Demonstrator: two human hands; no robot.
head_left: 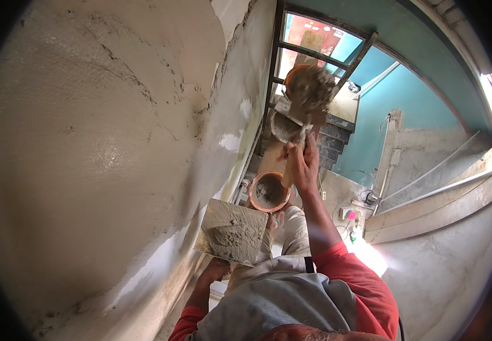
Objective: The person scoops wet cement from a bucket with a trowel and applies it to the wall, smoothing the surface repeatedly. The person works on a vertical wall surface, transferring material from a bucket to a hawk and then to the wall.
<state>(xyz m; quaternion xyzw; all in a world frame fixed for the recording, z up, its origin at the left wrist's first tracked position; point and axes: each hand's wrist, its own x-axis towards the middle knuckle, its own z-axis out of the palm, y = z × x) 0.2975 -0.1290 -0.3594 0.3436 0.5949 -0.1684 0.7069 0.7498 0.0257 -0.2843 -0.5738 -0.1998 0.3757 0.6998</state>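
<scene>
My right hand (303,162) is wrapped round the handle of a trowel, reaching forward over the planks. A thick heap of wet grey mortar (312,94) rides on the trowel and covers most of its blade. Low on the left, my left hand (217,268) grips a square hawk (207,241) from below, mostly hidden by the board. Mortar is smeared across the hawk's top. Close to the hawk, an orange-rimmed bucket (251,193) holds more grey mortar. The wall (98,153) at my left carries a broad coat of damp plaster with rough cracks near its edge.
Beyond the trowel stand another orange bucket (295,73), partly hidden, and a mortar-stained basin (280,128). A dark metal ladder-like frame (314,54) rises ahead. Dark steps (331,139) lie at the right, before a teal wall (422,96). Cables and a pink object (352,215) sit lower right.
</scene>
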